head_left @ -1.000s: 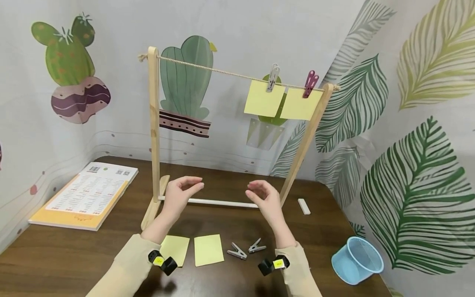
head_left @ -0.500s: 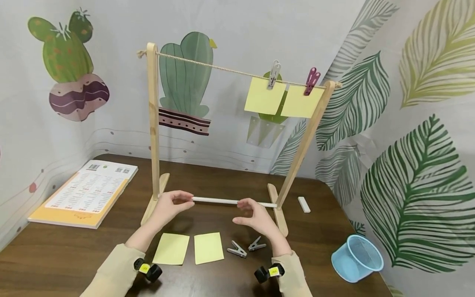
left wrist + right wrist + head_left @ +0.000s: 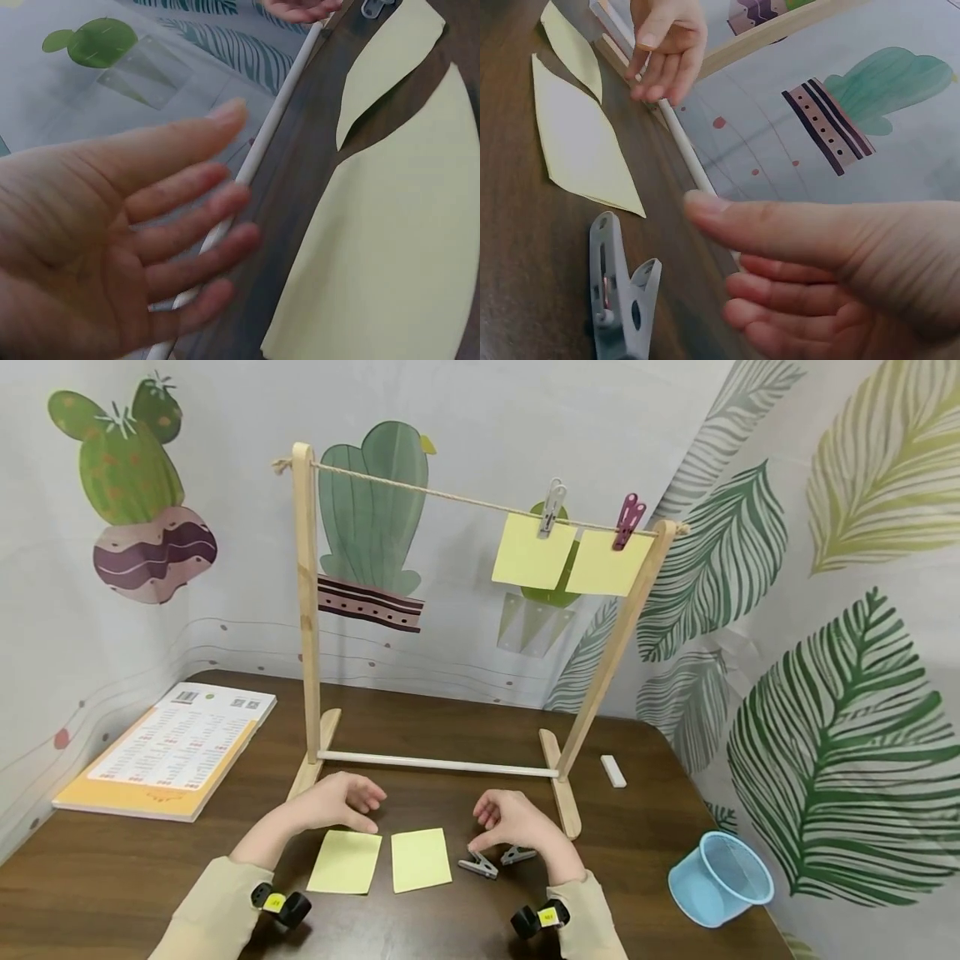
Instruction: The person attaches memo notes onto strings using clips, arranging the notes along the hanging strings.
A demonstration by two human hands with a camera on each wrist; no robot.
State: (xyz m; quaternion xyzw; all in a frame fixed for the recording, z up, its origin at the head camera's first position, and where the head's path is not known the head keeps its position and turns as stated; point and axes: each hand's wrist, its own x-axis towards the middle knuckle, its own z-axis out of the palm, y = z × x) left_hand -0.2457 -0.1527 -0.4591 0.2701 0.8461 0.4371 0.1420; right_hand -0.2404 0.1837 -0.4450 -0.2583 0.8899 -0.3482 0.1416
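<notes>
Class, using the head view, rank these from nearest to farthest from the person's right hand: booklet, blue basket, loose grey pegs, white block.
From the right hand:
1. Loose grey pegs: close by its thumb.
2. White block: to its right, toward the back.
3. Blue basket: farther right, toward the front.
4. Booklet: far left, past the left hand.

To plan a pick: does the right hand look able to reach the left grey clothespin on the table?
Probably yes: the right hand holds nothing and is close to the left grey clothespin, with nothing seen lying between them.
</notes>
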